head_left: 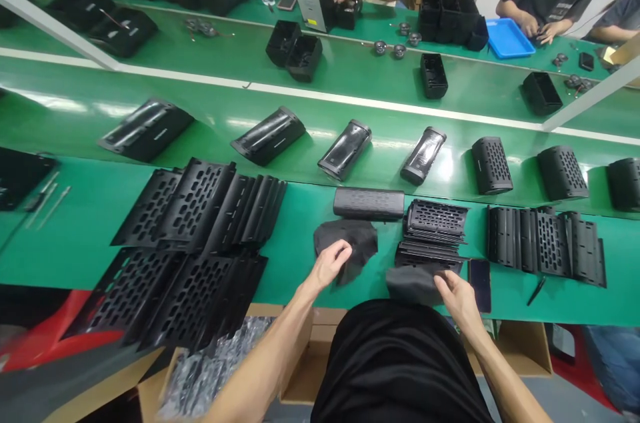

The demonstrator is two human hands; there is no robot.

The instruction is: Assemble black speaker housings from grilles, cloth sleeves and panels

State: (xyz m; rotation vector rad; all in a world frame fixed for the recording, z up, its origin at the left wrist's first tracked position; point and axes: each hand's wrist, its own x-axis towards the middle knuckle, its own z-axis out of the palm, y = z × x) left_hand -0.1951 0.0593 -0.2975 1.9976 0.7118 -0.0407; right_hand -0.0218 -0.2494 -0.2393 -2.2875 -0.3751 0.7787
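Observation:
My left hand (pixel 330 264) pinches a piece of thin black cloth (pixel 364 237) that lies loosely on the green bench. Between the thumb and fingers of my right hand (pixel 457 296) is the edge of a second black cloth piece (pixel 411 284), near the bench's front edge. Just beyond the left cloth lies a long black slotted housing (pixel 369 203). Curved black grille panels (pixel 434 219) are stacked behind the right cloth, partly overlapped by it. A dark phone (pixel 480 283) lies close to my right hand.
Nested grille panels lie in a large pile (pixel 195 209) at left and a smaller row (pixel 545 243) at right. A pen (pixel 536 291) is nearby. Several black housings (pixel 345 149) stand on the green conveyor (pixel 210 99). Opposite, co-workers handle parts beside a blue tray (pixel 507 38). Cartons (pixel 523 346) sit below.

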